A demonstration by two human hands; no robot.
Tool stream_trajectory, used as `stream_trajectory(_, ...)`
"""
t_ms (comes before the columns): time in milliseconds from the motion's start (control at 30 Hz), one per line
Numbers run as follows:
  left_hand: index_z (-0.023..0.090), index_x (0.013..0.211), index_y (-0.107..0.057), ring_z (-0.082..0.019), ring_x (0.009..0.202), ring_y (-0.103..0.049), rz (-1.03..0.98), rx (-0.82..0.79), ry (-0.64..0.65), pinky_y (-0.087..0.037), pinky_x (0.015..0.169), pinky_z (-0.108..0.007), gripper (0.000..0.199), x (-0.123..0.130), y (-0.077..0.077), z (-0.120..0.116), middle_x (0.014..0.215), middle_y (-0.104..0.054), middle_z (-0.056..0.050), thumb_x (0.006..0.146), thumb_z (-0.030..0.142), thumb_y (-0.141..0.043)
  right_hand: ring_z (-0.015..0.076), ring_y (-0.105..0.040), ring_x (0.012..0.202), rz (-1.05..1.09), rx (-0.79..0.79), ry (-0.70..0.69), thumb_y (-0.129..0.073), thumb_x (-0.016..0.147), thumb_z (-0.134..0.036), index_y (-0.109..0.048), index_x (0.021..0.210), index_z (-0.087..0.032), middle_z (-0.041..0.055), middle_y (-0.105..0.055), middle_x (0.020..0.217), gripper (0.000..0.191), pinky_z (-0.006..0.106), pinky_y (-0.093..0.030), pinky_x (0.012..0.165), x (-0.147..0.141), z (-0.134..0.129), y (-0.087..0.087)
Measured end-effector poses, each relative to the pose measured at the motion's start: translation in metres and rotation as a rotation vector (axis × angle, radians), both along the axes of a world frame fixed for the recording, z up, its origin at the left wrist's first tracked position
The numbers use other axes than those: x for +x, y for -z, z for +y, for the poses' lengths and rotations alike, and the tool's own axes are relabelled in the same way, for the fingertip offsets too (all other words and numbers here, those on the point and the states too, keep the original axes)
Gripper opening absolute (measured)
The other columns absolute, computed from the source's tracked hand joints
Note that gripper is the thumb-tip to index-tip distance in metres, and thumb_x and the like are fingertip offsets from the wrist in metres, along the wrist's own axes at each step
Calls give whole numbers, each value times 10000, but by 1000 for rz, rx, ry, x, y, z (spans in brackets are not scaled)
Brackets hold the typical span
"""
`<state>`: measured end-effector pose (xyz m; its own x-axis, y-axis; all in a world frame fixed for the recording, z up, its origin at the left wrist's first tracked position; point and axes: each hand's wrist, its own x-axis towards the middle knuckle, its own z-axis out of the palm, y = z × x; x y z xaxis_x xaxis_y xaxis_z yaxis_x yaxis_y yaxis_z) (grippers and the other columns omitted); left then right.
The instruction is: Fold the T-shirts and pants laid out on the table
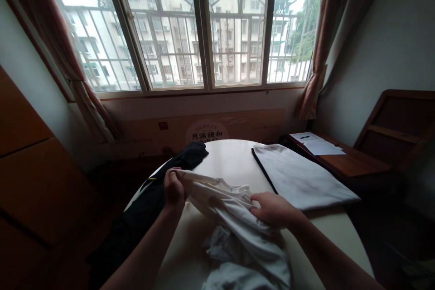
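- Over the table's [231, 158] near half: white cloth [234, 213], long axis slanting left-far to right-near.
- Right hand [272, 208] pinches its edge, nearer the bulk; left hand [175, 189] clasps the far-left end.
- Table's left: black cloth [183, 157]. Right: grey cloth [302, 176].
- Beyond table: window [204, 54].

Round white table [231, 158], dark clothing [142, 208], pale folded cloth [302, 176], crumpled white garment [234, 231]

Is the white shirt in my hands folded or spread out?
Neither: the white shirt hangs loose and bunched, its lower part crumpled on the table.
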<state>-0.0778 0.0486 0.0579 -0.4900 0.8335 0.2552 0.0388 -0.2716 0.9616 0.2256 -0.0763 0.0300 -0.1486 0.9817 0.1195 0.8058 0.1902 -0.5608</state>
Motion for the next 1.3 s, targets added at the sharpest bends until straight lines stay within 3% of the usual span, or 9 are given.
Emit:
stream_trajectory(200, 167, 1052, -577, -300, 1204, -532, 620, 169, -111, -396, 1080, -440, 301, 1, -15, -17, 1220, -603, -108, 785, 123, -446, 224, -617, 725, -174, 71, 124, -622, 750, -207, -710, 686, -231, 80, -711, 768, 111, 307, -366, 642, -4, 0, -13)
stream_trajectory(333, 205, 1069, -633, -255, 1203, -560, 1226, 241, 179, -341, 1143, -398, 390, 19, -8, -33, 1221, -660, -83, 753, 50, -464, 254, -620, 984, -123, 151, 54, -551, 738, -104, -702, 927, -199, 109, -700, 1015, 259, 332, -454, 840, -6, 5, -10)
stream_trajectory(433, 166, 1208, -633, -249, 1162, -595, 1360, 88, 351, -411, 1070, -364, 393, 30, 10, -32, 1223, -688, -101, 846, 122, -486, 258, -557, 1224, 56, 238, 6, -531, 762, -91, -636, 1247, -184, 124, -637, 1295, 504, 379, -417, 1060, -9, 13, 4)
stream_trajectory(533, 110, 1310, -601, -281, 1215, -583, 1413, -71, 391, -397, 1080, -388, 421, 32, 24, -27, 1308, -661, -150, 943, 280, -486, 294, -449, 1383, 169, 273, 24, -565, 841, -186, -543, 1411, -179, 149, -553, 1443, 570, 458, -326, 1170, -14, 22, 23)
stream_trajectory(667, 137, 1205, -664, -292, 1186, -596, 1462, -116, 418, -379, 1076, -421, 351, 32, 28, -25, 1255, -684, -151, 898, 260, -547, 383, -365, 1434, 26, 114, 71, -611, 868, -267, -640, 1289, -191, 187, -528, 1466, 429, 570, -279, 1154, -18, 26, 36)
stream_trajectory(867, 187, 866, -641, -261, 962, -636, 1396, 14, 378, -291, 1129, -506, 173, 29, 25, -24, 920, -714, -78, 768, 93, -533, 294, -593, 1102, -79, 99, 13, -591, 789, -124, -646, 885, -181, 111, -691, 1002, 124, 435, -402, 995, -19, 19, 14)
stream_trajectory(967, 214, 774, -548, -226, 808, -601, 1303, 95, 300, -380, 1038, -436, 152, 24, 22, -20, 781, -652, -37, 739, 71, -509, 214, -599, 859, 7, 168, 18, -567, 729, -60, -588, 807, -190, 53, -655, 855, 153, 323, -445, 808, -18, 17, 3)
stream_trajectory(1133, 242, 734, -422, -183, 673, -510, 1052, 139, 268, -386, 645, -280, 135, 16, 13, -20, 703, -515, 10, 741, 115, -466, 182, -606, 838, 222, 361, -14, -531, 695, 3, -619, 872, -189, 43, -642, 906, 276, 292, -480, 777, -10, 19, -4)
stream_trajectory(1300, 229, 811, -480, -163, 666, -498, 905, 212, 357, -368, 633, -262, 44, 14, 7, -24, 731, -513, 22, 780, 198, -474, 186, -645, 836, 409, 487, -127, -622, 862, -172, -681, 1067, -196, 59, -659, 970, 214, 321, -527, 787, -6, 18, -8)
